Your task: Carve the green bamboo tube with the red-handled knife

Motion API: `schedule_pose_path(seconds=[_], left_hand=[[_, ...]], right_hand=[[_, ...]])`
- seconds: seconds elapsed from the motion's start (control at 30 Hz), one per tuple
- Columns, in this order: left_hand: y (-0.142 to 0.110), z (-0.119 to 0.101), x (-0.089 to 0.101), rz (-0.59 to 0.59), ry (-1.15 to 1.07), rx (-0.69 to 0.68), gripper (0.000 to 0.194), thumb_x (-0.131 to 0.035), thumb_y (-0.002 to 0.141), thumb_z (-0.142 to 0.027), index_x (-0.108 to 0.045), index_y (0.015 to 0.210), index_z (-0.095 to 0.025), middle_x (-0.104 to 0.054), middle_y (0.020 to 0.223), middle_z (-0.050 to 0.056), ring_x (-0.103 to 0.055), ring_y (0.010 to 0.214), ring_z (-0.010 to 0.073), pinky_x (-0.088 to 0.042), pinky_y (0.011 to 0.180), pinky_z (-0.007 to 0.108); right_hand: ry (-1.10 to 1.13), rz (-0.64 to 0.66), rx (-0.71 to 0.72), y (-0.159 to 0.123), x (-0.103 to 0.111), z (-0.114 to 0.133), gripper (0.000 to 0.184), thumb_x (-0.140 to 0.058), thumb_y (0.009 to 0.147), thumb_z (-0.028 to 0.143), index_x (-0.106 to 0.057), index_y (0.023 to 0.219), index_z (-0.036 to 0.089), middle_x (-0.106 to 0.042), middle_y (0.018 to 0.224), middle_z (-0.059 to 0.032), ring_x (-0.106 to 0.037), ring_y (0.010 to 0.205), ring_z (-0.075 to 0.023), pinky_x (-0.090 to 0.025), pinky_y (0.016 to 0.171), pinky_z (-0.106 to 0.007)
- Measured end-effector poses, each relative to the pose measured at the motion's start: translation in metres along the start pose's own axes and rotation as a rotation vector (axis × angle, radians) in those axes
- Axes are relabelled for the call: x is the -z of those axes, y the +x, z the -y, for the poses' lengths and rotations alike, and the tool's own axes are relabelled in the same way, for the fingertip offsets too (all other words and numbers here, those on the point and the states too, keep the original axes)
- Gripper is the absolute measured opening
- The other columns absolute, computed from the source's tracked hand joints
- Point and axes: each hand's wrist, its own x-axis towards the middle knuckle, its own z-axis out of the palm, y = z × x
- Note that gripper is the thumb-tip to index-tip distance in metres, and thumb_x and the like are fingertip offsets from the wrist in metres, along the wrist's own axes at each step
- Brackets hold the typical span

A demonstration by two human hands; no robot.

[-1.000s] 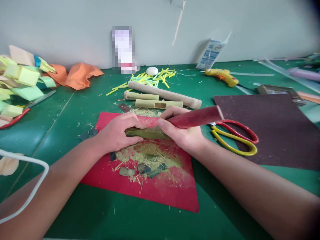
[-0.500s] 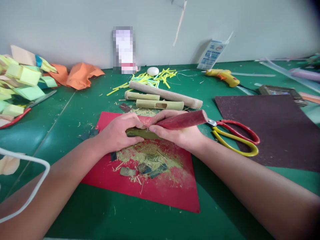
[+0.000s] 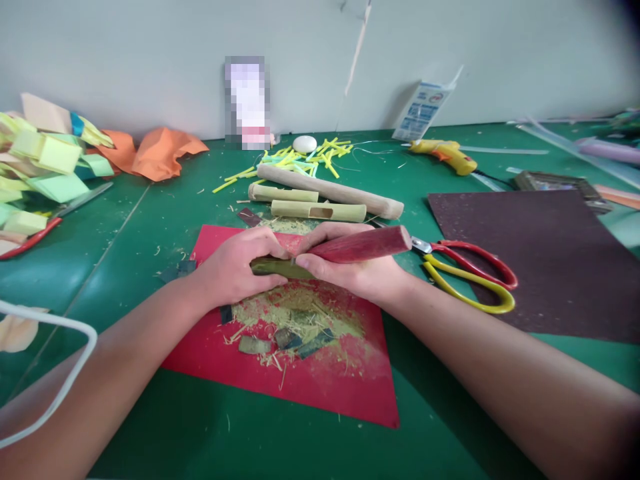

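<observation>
My left hand (image 3: 243, 265) is closed around the left end of a green bamboo piece (image 3: 277, 268), which lies roughly level above a red sheet (image 3: 345, 400). In my right hand (image 3: 350, 267) is a carving tool (image 3: 363, 245) with a thick dark-red wooden handle, slanting up to the right. Its tip meets the bamboo near my left fingertips, and most of the blade is hidden by my fingers. My right thumb rests along the bamboo. Below both hands, pale shavings and dust (image 3: 320, 313) cover the sheet, with several dark scraps (image 3: 287, 339) among them.
Behind my hands lie a long wooden stick (image 3: 330, 190) and a notched bamboo tube (image 3: 295, 209). Scissors (image 3: 470, 273) with red and yellow handles overlap a dark brown sheet (image 3: 540, 260) on the right. A yellow glue gun (image 3: 445, 157) is farther back. Folded paper pieces (image 3: 55, 160) heap at left.
Both hands keep the same grip on the bamboo and the carving tool. The tool's handle end sits very slightly lower and to the left; the whole view has shifted a little.
</observation>
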Motion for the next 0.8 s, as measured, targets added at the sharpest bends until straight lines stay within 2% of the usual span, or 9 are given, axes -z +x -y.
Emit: schedule_pose_path(seconds=[0.23, 0.37, 0.5, 0.8], left_hand=[[-0.0001, 0.0017, 0.0009, 0.009, 0.015, 0.007, 0.027, -0.075, 0.080, -0.025, -0.067, 0.104, -0.016, -0.061, 0.096, 0.004, -0.060, 0.091, 0.0168, -0.049, 0.083, 0.031], [-0.0004, 0.0035, 0.0005, 0.002, 0.018, -0.013, 0.028, -0.074, 0.082, -0.026, -0.067, 0.106, -0.015, -0.062, 0.099, 0.005, -0.061, 0.094, 0.0176, -0.049, 0.086, 0.033], [-0.0005, 0.0037, 0.0005, -0.006, 0.025, -0.012, 0.029, -0.074, 0.082, -0.028, -0.068, 0.108, -0.016, -0.062, 0.100, 0.005, -0.062, 0.094, 0.0172, -0.050, 0.087, 0.033], [-0.0003, 0.0053, -0.0001, -0.007, 0.033, -0.019, 0.029, -0.074, 0.082, -0.029, -0.067, 0.107, -0.016, -0.062, 0.100, 0.005, -0.061, 0.093, 0.0167, -0.050, 0.085, 0.033]], right_hand=[[-0.091, -0.112, 0.053, -0.0009, -0.0029, -0.0016, 0.018, -0.067, 0.076, 0.027, -0.060, 0.063, 0.016, -0.061, 0.062, 0.0009, -0.052, 0.055, -0.0087, -0.040, 0.050, -0.022], [-0.074, -0.191, -0.001, -0.0017, -0.0038, -0.0018, 0.018, -0.063, 0.073, 0.023, -0.054, 0.059, 0.018, -0.051, 0.055, 0.0038, -0.044, 0.051, -0.0077, -0.034, 0.046, -0.023], [-0.057, -0.284, -0.045, -0.0021, -0.0038, -0.0035, 0.019, -0.060, 0.072, 0.022, -0.051, 0.056, 0.019, -0.048, 0.053, 0.0042, -0.042, 0.049, -0.0082, -0.032, 0.046, -0.025], [-0.084, -0.371, -0.045, -0.0053, -0.0037, -0.0032, 0.019, -0.059, 0.070, 0.022, -0.048, 0.055, 0.020, -0.046, 0.052, 0.0047, -0.040, 0.050, -0.0087, -0.031, 0.048, -0.026]])
